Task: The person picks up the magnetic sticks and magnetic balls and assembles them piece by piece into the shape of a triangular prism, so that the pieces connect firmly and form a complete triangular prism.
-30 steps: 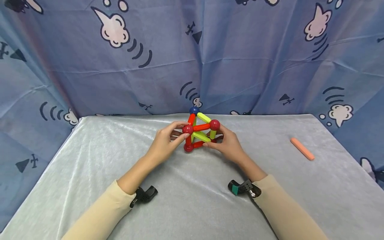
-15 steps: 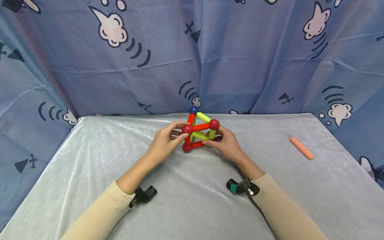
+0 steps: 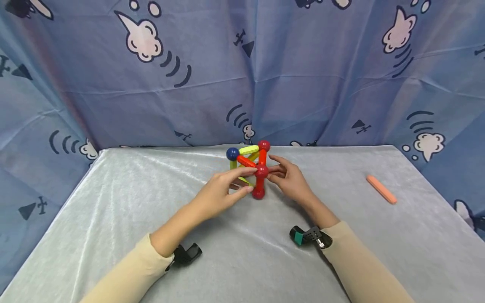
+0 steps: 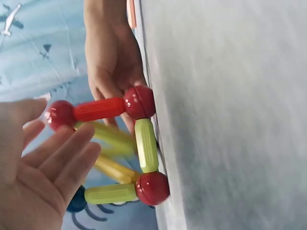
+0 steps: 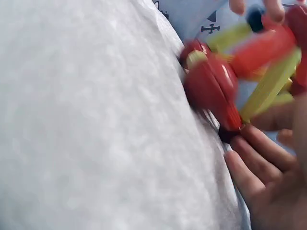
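Note:
A magnetic stick-and-ball frame (image 3: 259, 184) stands on the cloth, with red and yellow-green sticks, several red balls and a blue ball (image 3: 233, 154). My left hand (image 3: 217, 195) lies along its left side. One left fingertip touches the near upper red ball (image 3: 262, 171), and the thumb tip lies beside the upright red stick. In the left wrist view, the left fingers (image 4: 72, 153) look extended and loose. On the right side is my right hand (image 3: 289, 181), its fingers partly hidden behind the frame. Some right fingers (image 5: 259, 158) stretch straight toward a low ball in the right wrist view.
A loose orange stick (image 3: 381, 189) lies on the right part of the grey cloth-covered table (image 3: 242, 261). A blue patterned curtain (image 3: 295, 84) hangs right behind the table's far edge.
The frame has turned on the table: its blue ball swung from the back to the left, its near upper ball moved right. My left hand followed rightward and its thumb spread from the fingers.

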### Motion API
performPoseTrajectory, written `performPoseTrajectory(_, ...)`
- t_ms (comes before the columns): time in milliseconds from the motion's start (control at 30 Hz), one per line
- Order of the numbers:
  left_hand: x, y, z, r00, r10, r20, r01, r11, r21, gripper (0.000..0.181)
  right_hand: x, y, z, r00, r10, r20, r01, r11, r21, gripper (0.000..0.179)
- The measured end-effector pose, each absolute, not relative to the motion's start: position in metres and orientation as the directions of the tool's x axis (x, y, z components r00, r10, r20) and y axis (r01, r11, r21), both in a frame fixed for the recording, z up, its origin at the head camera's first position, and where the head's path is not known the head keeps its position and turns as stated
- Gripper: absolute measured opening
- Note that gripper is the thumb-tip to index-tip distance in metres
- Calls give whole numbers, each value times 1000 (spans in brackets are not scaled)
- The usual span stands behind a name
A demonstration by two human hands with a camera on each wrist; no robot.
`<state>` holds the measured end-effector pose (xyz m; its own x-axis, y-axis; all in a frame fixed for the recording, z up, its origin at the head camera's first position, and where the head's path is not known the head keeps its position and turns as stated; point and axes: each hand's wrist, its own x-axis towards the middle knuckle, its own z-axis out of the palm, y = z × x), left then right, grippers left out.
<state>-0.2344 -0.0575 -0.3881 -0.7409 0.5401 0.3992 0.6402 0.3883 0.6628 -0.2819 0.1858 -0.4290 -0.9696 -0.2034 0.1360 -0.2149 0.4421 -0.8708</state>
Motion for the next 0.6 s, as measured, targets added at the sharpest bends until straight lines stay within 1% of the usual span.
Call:
performPoseTrajectory(67,-232,-57,-386,-693,559,456,703,385,597,34,-282,186,-428,-955,-278,107,-209,371,-905,70)
performPoseTrajectory(133,-234,-59,-386,-667,492,559,744,394,540,26,-282,188,-425,-936,-341,89,-210,337,-918,76)
performPoseTrajectory(167,-236,-61,-386,-667,435,605,745,415,523,23,-282,189,-424,-926,-368,86,-214,324,-921,79)
performPoseTrajectory(233,-242,-67,-387,-691,322,647,711,463,529,25,-281,191,-420,-912,-403,74,-221,331,-917,81)
performPoseTrajectory(300,-249,-72,-389,-748,268,608,652,470,595,33,-280,191,-417,-908,-414,66,-239,382,-893,83)
performPoseTrajectory(367,-253,-75,-392,-801,294,522,597,472,649,43,-280,190,-417,-914,-401,63,-254,442,-860,87)
performPoseTrajectory(400,-255,-75,-393,-817,317,482,577,464,672,47,-279,190,-417,-921,-385,64,-257,476,-841,88)
performPoseTrajectory(433,-256,-76,-394,-827,333,452,561,451,694,48,-279,189,-417,-928,-367,72,-265,509,-819,86)
performPoseTrajectory(500,-256,-76,-396,-836,344,428,545,426,722,45,-277,187,-418,-935,-340,103,-281,529,-801,76)
performPoseTrajectory(600,-255,-75,-395,-836,320,446,546,397,738,39,-276,185,-420,-942,-300,149,-295,531,-794,60)
